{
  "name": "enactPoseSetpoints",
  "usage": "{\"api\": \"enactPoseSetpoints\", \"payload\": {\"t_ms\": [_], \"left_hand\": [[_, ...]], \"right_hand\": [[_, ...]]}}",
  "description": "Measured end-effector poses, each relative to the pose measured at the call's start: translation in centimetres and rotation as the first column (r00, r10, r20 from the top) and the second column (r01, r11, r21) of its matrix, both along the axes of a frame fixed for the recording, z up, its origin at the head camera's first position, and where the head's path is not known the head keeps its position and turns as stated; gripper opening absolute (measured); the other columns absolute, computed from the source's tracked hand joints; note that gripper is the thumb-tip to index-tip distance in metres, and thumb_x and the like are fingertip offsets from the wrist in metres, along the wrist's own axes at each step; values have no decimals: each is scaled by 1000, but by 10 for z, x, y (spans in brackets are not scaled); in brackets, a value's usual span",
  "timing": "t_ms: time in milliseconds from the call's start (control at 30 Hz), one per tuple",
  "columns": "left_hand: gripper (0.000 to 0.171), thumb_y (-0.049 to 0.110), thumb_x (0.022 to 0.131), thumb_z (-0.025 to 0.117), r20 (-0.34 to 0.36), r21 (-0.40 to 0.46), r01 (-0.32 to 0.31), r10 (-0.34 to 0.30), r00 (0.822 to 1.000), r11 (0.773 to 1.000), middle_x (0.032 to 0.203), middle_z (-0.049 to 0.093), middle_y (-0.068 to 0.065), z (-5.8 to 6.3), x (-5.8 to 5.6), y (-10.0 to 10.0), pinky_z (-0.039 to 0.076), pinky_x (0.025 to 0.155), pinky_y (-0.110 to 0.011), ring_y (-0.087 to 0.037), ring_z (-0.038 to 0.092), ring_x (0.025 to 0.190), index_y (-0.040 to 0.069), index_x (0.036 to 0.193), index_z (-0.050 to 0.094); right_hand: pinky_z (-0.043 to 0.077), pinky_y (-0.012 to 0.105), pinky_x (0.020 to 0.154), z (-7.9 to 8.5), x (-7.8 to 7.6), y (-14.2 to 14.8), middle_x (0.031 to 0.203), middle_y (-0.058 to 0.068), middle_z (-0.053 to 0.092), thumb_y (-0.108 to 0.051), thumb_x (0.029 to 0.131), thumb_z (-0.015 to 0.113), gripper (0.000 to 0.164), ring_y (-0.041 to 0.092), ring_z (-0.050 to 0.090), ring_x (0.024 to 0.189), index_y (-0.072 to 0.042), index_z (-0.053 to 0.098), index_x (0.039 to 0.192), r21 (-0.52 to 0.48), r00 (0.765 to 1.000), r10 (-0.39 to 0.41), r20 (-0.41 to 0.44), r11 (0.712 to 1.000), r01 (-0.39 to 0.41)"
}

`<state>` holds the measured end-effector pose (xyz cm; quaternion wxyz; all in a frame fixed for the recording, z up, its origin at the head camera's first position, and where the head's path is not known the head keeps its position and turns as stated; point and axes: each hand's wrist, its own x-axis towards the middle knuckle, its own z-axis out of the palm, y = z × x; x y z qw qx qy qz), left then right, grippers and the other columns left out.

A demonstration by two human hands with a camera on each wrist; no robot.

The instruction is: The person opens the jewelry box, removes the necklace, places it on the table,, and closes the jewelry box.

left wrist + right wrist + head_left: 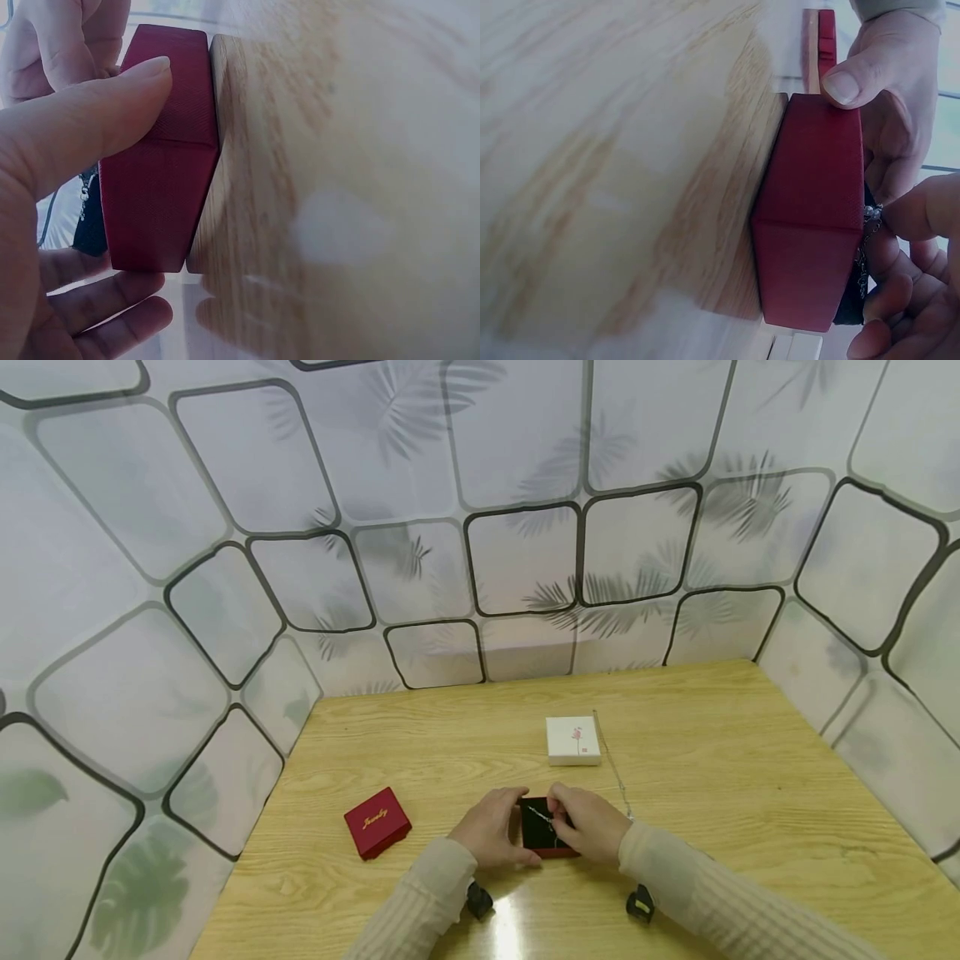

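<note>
A small red jewelry box (551, 852) sits on the table with a black cushion (534, 833) inside. My left hand (487, 828) holds the box from the left, its thumb along the near side in the left wrist view and fingers around the left corner. Over the cushion, my right hand (591, 823) pinches a silver bracelet (538, 814) between thumb and fingertips. Small links and a bead of that bracelet (871, 215) show at the cushion's edge in the right wrist view. Part of it is hidden under the right fingers.
The red lid (377, 823) with gold "Jewelry" lettering lies to the left. A white box (573, 741) with a pink flower print is behind the hands. Beside it, a thin silver chain (613, 768) stretches toward my right wrist. A patterned curtain (525, 568) surrounds the table.
</note>
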<state>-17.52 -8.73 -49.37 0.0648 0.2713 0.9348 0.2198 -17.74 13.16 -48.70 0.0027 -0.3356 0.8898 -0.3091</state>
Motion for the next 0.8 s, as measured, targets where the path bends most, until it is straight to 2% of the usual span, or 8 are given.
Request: {"api": "enactPoseSetpoints", "payload": {"t_ms": [300, 467, 800], "left_hand": [[95, 58, 69, 79, -41, 17, 26, -26, 999, 1000, 138, 49, -2, -1, 1, -2, 43, 102, -36, -18, 46, 125, 14, 144, 41], [96, 59, 69, 79, -48, 16, 28, -27, 998, 999, 139, 49, -3, -2, 1, -2, 42, 102, -36, -19, 46, 126, 13, 144, 41], [95, 58, 69, 79, -41, 12, 26, -26, 999, 1000, 139, 49, -3, -1, 2, -2, 42, 102, -36, -19, 45, 126, 14, 144, 40]], "right_hand": [[45, 23, 63, 0, 0, 1, 80, -10, 51, -4, 89, 63, 15, 6, 49, 70, -12, 51, 94, -11, 1000, -5, -5, 1000, 5], [46, 25, 65, 0, 0, 1, 81, -10, 52, -6, 89, 65, 14, 5, 50, 73, -11, 54, 97, -20, 1000, -4, -10, 1000, 3], [43, 24, 61, 5, -11, 10, 82, -11, 52, -15, 90, 68, 14, 6, 48, 71, -13, 58, 100, -28, 996, -87, 7, 996, 87]]}}
